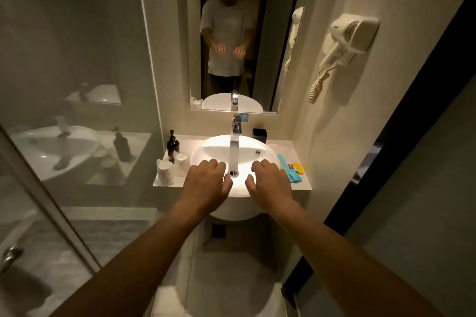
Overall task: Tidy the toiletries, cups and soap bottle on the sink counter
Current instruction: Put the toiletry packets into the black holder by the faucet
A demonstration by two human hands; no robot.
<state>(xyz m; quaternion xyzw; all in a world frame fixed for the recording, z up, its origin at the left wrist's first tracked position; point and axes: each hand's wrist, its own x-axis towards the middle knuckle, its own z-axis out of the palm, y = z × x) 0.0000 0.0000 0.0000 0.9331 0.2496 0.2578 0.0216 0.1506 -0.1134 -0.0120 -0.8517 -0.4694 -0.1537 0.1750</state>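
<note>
Head view: soap bottle point(172, 147) upright; left hand point(206, 184), right hand point(270, 180) empty, fingers point(217, 163) relaxed.

Soap bottle point(172, 145): label too dark for me to read.
Sachets point(293, 174): print too small; inner edges behind my right hand point(270, 180).
Black holder point(259, 134): contents unseen.
Rear cup point(181, 162): possibly lidded, unclear.
Basin point(219, 144): near rim under my left hand point(206, 183).

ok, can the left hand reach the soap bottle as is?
Probably yes. The left hand hovers open over the basin; the soap bottle stands back-left on the counter. Cups just in front of it could get knocked, but the way from the basin side looks free.
</note>
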